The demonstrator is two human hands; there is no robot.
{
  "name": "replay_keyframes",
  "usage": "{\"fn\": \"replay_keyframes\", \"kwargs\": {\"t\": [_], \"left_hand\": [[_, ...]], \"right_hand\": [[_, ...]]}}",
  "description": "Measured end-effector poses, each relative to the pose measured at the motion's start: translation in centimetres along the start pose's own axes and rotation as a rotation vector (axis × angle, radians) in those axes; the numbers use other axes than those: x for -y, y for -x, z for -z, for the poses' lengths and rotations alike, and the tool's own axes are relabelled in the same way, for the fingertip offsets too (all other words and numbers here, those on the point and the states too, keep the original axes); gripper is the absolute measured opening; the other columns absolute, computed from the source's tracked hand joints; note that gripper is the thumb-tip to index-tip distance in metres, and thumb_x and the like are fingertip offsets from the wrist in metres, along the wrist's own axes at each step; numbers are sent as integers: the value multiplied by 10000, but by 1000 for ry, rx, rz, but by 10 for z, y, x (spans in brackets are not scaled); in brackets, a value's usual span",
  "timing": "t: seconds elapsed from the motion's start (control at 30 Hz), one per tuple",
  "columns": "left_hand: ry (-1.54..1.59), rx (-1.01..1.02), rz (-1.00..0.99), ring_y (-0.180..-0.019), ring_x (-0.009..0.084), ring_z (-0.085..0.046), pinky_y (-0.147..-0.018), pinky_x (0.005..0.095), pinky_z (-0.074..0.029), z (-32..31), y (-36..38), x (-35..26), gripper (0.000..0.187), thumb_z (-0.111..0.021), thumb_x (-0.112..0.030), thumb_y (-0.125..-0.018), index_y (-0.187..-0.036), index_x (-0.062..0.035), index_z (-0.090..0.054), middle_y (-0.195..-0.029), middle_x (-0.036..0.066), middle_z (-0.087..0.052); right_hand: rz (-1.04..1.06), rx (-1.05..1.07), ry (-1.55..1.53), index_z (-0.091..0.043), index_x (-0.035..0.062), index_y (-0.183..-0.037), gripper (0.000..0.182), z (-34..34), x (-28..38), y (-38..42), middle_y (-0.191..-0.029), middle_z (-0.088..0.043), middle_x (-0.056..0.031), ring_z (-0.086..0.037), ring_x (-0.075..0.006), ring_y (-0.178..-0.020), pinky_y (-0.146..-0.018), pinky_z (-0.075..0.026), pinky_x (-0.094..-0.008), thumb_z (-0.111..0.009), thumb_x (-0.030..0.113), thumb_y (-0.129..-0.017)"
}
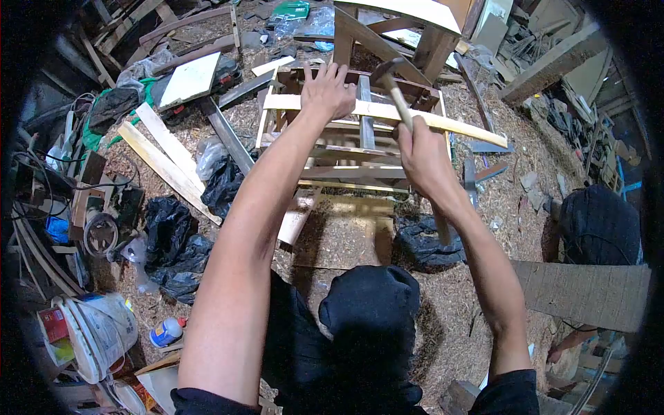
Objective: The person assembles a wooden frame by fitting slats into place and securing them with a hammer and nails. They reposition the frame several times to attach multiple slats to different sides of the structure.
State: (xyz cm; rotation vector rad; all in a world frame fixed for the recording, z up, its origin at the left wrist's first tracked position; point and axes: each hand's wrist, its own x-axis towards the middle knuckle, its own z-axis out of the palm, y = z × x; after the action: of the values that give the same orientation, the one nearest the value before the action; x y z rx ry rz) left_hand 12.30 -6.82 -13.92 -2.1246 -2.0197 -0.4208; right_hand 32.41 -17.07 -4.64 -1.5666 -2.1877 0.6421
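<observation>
My left hand [328, 91] lies with fingers spread on the far side of a wooden frame [353, 153], over a long pale strip [463, 127] that runs across the frame and past its right side. My right hand [423, 158] is closed round the wooden handle of a hammer [399, 93]. The hammer's dark head is up and to the left of that hand, near the frame's far edge. A grey bar [366, 114] crosses the frame between my hands, passing under the pale strip.
Loose boards [166, 155] and black plastic bags [173, 238] lie to the left on the shavings-covered floor. A white bucket [104, 332] and a glue bottle [167, 332] are at the lower left. Beyond the frame stands a wooden structure [436, 52]. A curved plank [584, 294] is at the right.
</observation>
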Motion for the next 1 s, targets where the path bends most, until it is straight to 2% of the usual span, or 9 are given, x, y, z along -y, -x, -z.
{"fn": "replay_keyframes", "kwargs": {"t": [0.37, 0.5, 0.6, 0.7, 0.73, 0.83, 0.9, 0.97, 1.0], "left_hand": [[-11, 132, 8, -1306, 266, -310, -1089, 560, -118, 12, -1, 0, 573, -335, -390, -888, -1371, -82, -320, -1365, 112, -383], [-21, 114, 36, -1312, 264, -302, -1087, 558, -123, 7, -3, -2, 576, -342, -389, -881, -1370, -85, -323, -1378, 109, -373], [2, 100, 36, -1311, 268, -303, -1089, 556, -115, 5, -3, -1, 578, -347, -382, -875, -1369, -85, -320, -1370, 112, -379], [12, 106, 35, -1306, 273, -310, -1088, 556, -117, 6, -1, -1, 576, -350, -377, -871, -1366, -83, -322, -1364, 119, -383], [2, 102, 32, -1302, 276, -316, -1086, 557, -121, 7, -2, -2, 575, -351, -375, -870, -1364, -82, -326, -1361, 123, -386], [-3, 78, 25, -1293, 280, -328, -1080, 560, -135, 8, -2, -2, 567, -352, -361, -869, -1359, -76, -333, -1358, 126, -388], [-5, 88, 30, -1295, 277, -327, -1078, 558, -140, 3, -1, -1, 564, -352, -348, -868, -1359, -73, -332, -1359, 124, -392], [23, 65, -8, -1300, 279, -317, -1078, 554, -144, 0, -4, 3, 556, -352, -334, -869, -1359, -72, -334, -1363, 123, -391], [-35, -87, -16, -1237, 232, -389, -1055, 561, -156, -6, -1, 2, 508, -395, -383, -868, -1285, -96, -436, -1266, 87, -466]], "right_hand": [[26, -117, -65, -452, -66, -885, 260, -14, -11, 6, -684, -551, -332, -541, -515, -678, -608, -405, -550, -441, 190, -927], [140, -26, 134, -455, -54, -887, 256, -23, -32, 0, -624, -551, -284, -560, -438, -545, -485, -423, -476, -446, 198, -929], [17, 6, 32, -454, -47, -878, 256, -15, -17, 1, -598, -547, -262, -566, -391, -507, -451, -417, -458, -436, 201, -935], [116, -162, -13, -456, -48, -884, 254, -21, -20, 2, -589, -550, -252, -565, -375, -491, -434, -413, -451, -423, 198, -941], [25, 62, 56, -458, -47, -900, 248, -24, -28, 0, -590, -551, -255, -567, -375, -494, -447, -423, -448, -423, 195, -941], [92, -15, 147, -458, -49, -917, 243, -16, -19, 0, -595, -554, -260, -574, -401, -523, -470, -430, -457, -421, 190, -940], [-75, 44, -13, -461, -45, -927, 244, -10, -11, 3, -605, -551, -278, -577, -437, -572, -499, -432, -480, -429, 196, -936], [102, -212, -45, -465, -43, -920, 248, -10, -10, 4, -611, -545, -291, -572, -458, -599, -509, -429, -494, -439, 203, -932], [-10, -108, -9, -468, -36, -915, 251, -9, -5, 3, -633, -548, -299, -573, -461, -615, -528, -432, -498, -438, 212, -932]]}}
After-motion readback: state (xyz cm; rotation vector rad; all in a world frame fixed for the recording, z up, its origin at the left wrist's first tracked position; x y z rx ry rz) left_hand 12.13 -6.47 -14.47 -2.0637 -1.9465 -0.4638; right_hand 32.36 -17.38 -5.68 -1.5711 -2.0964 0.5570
